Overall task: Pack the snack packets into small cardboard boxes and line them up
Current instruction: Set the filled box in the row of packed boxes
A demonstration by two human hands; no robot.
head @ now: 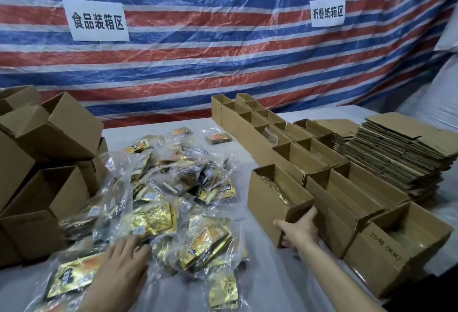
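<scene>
A heap of gold and black snack packets (173, 187) in clear wrap covers the middle of the white table. My left hand (121, 264) lies flat, fingers straight, on packets at the heap's near edge. My right hand (300, 232) grips the near end of a small open cardboard box (275, 195) with a gold packet inside. This box stands at the left of a row of open small boxes (347, 202) that runs from near right to far middle.
Larger open cartons (49, 138) are piled at the left. A stack of flat unfolded cardboard (396, 153) lies at the right. A striped tarp with two paper signs (96, 20) hangs behind the table (267, 274).
</scene>
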